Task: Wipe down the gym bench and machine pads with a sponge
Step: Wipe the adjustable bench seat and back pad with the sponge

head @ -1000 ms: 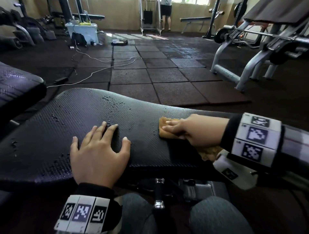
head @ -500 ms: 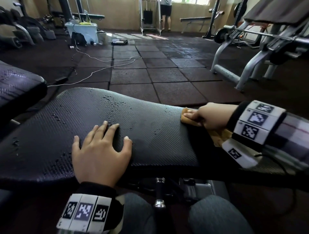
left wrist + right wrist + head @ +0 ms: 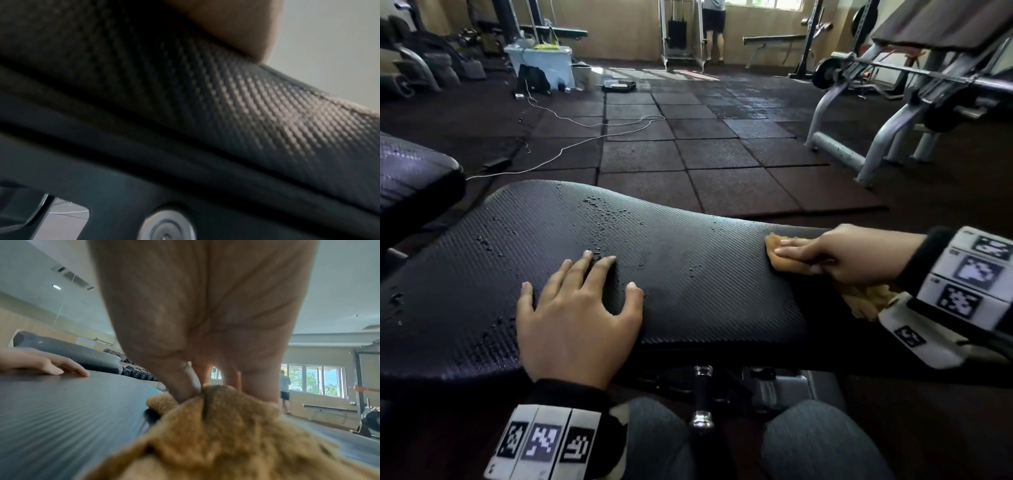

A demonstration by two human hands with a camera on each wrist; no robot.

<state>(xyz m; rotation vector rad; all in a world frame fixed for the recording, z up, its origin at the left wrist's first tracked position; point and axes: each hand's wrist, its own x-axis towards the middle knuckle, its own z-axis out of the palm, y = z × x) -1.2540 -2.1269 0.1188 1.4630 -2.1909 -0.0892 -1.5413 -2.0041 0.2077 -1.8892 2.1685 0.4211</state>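
one sponge (image 3: 791,257) under right hand (image 3: 849,253)

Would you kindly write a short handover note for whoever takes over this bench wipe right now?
Left hand: flat, fingers spread, resting on the bench pad.
Right hand: presses the orange cloth onto the pad's right part.
Done: the strip between the hands looks mostly free of drops.
Left: water droplets remain on the pad's middle and left; the neighbouring pad still looks untouched.

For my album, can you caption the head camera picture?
Right hand presses fuzzy orange cloth onto wet black textured bench pad; left hand rests flat.
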